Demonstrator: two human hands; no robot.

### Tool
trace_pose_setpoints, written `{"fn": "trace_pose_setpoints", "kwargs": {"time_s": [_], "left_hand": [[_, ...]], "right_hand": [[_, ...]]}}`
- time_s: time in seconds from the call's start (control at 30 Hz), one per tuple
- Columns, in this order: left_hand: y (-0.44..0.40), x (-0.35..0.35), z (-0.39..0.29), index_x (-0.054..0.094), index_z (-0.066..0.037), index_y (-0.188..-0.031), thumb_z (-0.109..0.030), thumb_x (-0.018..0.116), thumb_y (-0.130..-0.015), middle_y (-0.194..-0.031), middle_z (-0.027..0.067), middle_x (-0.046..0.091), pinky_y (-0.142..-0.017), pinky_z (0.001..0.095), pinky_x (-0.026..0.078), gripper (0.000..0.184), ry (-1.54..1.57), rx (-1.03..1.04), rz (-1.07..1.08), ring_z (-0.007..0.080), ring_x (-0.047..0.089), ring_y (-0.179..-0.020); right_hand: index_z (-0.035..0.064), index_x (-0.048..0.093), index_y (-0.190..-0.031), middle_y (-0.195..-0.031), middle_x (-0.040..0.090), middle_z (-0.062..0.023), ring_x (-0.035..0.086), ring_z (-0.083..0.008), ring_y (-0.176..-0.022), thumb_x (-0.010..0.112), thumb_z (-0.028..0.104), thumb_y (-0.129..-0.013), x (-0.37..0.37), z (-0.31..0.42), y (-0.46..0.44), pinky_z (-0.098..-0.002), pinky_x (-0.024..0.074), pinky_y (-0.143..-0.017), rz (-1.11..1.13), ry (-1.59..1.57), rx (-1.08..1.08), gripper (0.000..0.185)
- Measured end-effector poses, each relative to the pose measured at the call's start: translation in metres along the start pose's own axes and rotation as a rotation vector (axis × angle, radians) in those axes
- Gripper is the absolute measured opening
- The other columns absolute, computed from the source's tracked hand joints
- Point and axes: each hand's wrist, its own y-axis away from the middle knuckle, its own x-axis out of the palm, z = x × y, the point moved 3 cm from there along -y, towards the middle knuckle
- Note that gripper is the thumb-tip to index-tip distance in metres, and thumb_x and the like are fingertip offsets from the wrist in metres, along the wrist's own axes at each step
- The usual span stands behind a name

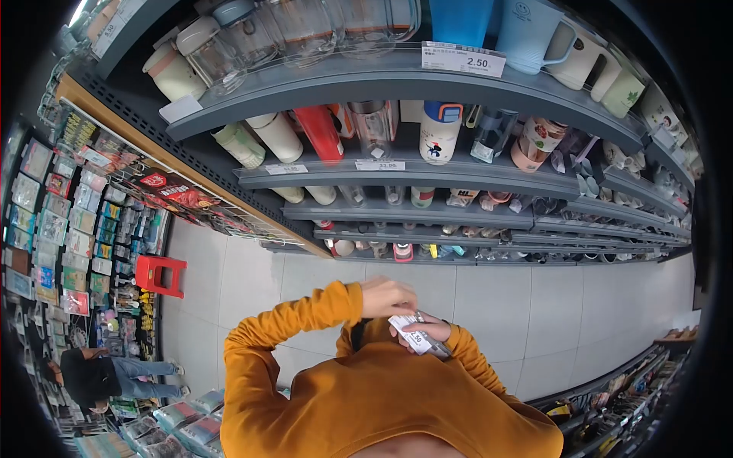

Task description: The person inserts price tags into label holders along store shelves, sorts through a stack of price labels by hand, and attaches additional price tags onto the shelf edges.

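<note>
My right hand (434, 329) is closed around a small stack of white price labels (416, 340) in front of my chest. The top label reads 2.50, and a greyish edge shows beneath it. Just above and to the left, my left hand (388, 296) is bent inward with its fingers curled together, close to the labels' upper end. What its fingertips hold, if anything, is hidden. Both arms are in orange-brown sleeves. Ahead, a shelf price tag (463, 59) also marked 2.50 hangs on the upper shelf edge, under a blue cup (460, 23).
Grey shelves (366, 179) of bottles, jugs and mugs stand ahead. A red stool (161, 276) is on the tiled floor (534, 309) at left. A person in dark clothing (90, 378) stands lower left, near racks of packaged goods (57, 221). More stocked shelves (618, 404) run along the lower right.
</note>
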Motion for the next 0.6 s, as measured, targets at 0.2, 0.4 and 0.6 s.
{"fn": "trace_pose_setpoints", "kwargs": {"time_s": [0.2,0.4,0.6], "left_hand": [[-0.004,-0.135,0.018,0.061,-0.005,-0.098,-0.01,0.062,-0.081,-0.09,0.0082,0.059,-0.069,0.0364,0.05,0.017,-0.616,-0.033,-0.878,0.027,0.06,-0.08],[-0.022,-0.169,0.059,0.062,-0.007,-0.098,-0.019,0.062,-0.084,-0.09,0.0034,0.057,-0.069,0.033,0.048,0.019,-1.015,-0.081,-0.882,0.0215,0.058,-0.079],[-0.024,-0.171,0.073,0.064,-0.007,-0.092,-0.02,0.061,-0.085,-0.09,0.0045,0.061,-0.067,0.0343,0.05,0.015,-0.696,-0.189,-0.819,0.0262,0.062,-0.08]], "right_hand": [[0.0102,0.032,-0.138,-0.093,0.05,-0.009,0.057,-0.018,-0.076,0.047,0.012,-0.085,0.017,0.011,0.013,-0.0318,0.0526,-0.064,-0.1,-0.167,-0.142,0.054],[0.0099,0.034,-0.137,-0.094,0.051,-0.0071,0.058,-0.0164,-0.075,0.047,0.014,-0.087,0.018,0.008,0.023,-0.0314,0.0529,-0.064,-0.165,-0.179,-0.145,0.052],[0.0084,0.035,-0.136,-0.095,0.052,-0.0068,0.057,-0.016,-0.075,0.047,0.014,-0.087,0.014,-0.002,0.028,-0.0305,0.0531,-0.064,-0.176,-0.242,-0.207,0.051]]}}
